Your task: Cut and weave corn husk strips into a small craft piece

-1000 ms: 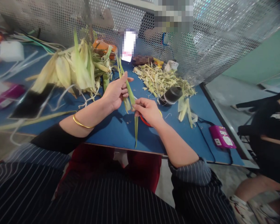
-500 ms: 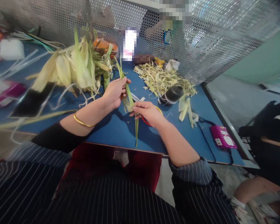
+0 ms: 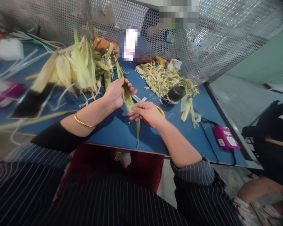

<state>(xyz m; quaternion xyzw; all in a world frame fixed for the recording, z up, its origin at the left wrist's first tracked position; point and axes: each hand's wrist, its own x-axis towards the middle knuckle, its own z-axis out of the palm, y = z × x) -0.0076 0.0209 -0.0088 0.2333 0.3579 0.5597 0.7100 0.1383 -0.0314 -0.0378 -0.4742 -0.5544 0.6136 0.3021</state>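
Observation:
A green corn husk strip (image 3: 127, 98) stretches between my two hands above the blue table. My left hand (image 3: 115, 93) grips its upper part between thumb and fingers, and its narrow tip points up and away. The lower, wider end is pinched by my right hand (image 3: 147, 113). Below my right fingers a thin green strip (image 3: 138, 134) hangs down; whether it joins the held husk is hidden. Behind my right hand a red and yellow ring (image 3: 160, 111) is partly covered, close to a pair of scissors (image 3: 137, 98) that is only partly visible.
Whole corn husks (image 3: 73, 67) are heaped at the left, by a dark phone-like slab (image 3: 33, 102). Shredded husk bits (image 3: 162, 78) lie at the back right, near a black thread cone (image 3: 174, 94). A purple power strip (image 3: 225, 137) sits right. Perforated metal mesh (image 3: 132, 15) closes the back.
The husk strip has turned so its broad face shows more. My left fingers have opened slightly around it; my right hand has shifted a little to the left.

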